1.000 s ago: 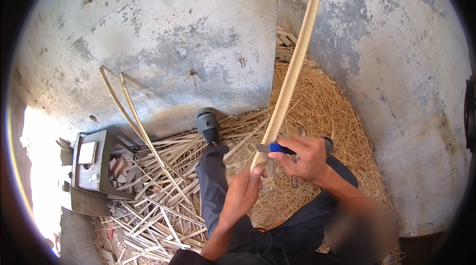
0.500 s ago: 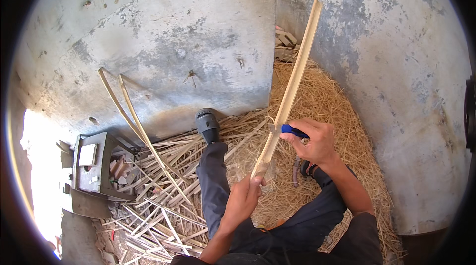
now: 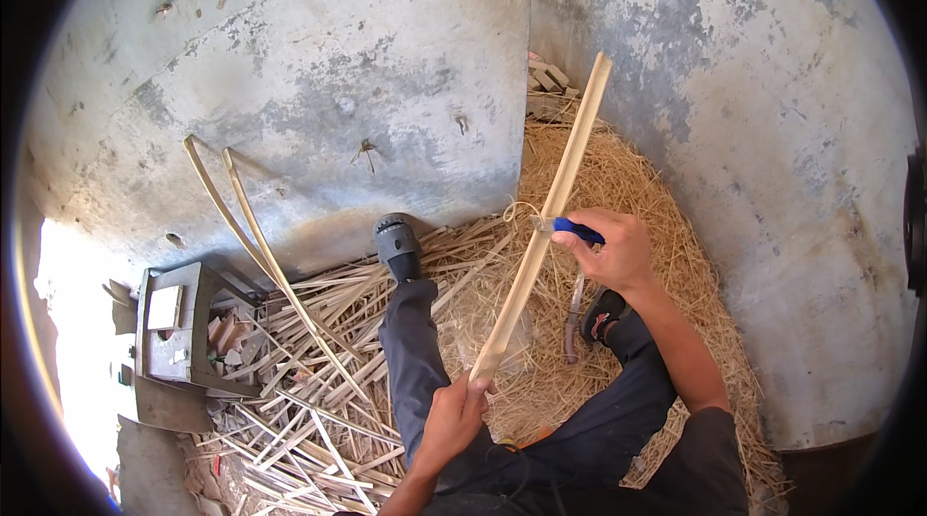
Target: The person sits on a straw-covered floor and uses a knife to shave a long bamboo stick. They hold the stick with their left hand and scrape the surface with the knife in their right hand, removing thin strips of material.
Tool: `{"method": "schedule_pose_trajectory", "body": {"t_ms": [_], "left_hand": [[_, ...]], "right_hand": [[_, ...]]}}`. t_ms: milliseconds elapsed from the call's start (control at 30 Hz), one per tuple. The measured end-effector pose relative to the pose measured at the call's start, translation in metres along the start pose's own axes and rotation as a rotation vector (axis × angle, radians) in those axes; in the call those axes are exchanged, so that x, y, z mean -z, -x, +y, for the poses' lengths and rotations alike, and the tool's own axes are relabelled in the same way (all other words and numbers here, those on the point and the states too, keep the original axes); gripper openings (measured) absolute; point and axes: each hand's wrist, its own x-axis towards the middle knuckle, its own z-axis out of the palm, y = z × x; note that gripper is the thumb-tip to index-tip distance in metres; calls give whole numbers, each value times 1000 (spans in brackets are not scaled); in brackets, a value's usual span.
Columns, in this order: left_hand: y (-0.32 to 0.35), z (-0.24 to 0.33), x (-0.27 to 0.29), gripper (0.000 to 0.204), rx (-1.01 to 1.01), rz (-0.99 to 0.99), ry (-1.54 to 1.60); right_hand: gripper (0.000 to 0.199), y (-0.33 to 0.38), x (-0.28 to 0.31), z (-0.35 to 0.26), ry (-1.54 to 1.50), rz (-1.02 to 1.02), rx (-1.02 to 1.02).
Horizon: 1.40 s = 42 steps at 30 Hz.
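A long, pale wooden strip (image 3: 518, 298) with a lengthwise groove slants up and away from my lap. My left hand (image 3: 458, 417) is closed around its near end. Above the strip's middle, my right hand (image 3: 614, 248) grips a blue-handled knife (image 3: 579, 230). Its short metal blade lies across the strip, touching it. A thin curled shaving (image 3: 521, 211) stands off the strip's left edge beside the blade.
Several loose strips (image 3: 319, 453) lie piled left of my leg, and two bent strips (image 3: 253, 236) lean on the wall (image 3: 319, 130). A wooden stool-like box (image 3: 193, 323) lies further left. Straw-like shavings (image 3: 676, 255) heap up on the right. A dark tool-like object (image 3: 572, 333) rests near my foot.
My left hand has pulled the strip down toward me, so its far end sits lower. The right hand with the knife has shifted slightly up, and the curled shaving has grown.
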Motion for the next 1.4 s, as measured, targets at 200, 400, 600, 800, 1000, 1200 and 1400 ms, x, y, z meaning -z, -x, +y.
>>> {"method": "schedule_pose_trajectory", "body": {"t_ms": [200,400,600,800,1000,1200,1400], "left_hand": [[20,-16,7,38,15,-14,-40],[52,-44,17,39,61,-71,-49],[95,-88,42,44,310,-188,-80],[76,-95,48,43,362,-146,138],[26,-57,44,61,261,-230,447],[-8,-30,30,69,190,-372,527],[-23,-42,16,68,194,-485,524]], "right_hand": [[40,-13,-2,27,10,32,-106],[45,-33,7,78,238,-46,-157],[57,-60,46,185,419,9,-585],[58,-50,29,155,356,-263,-559],[58,-21,-13,84,-295,-288,-618],[44,-17,-8,28,-825,-250,-721],[34,-4,-8,29,-905,-167,-753]]}}
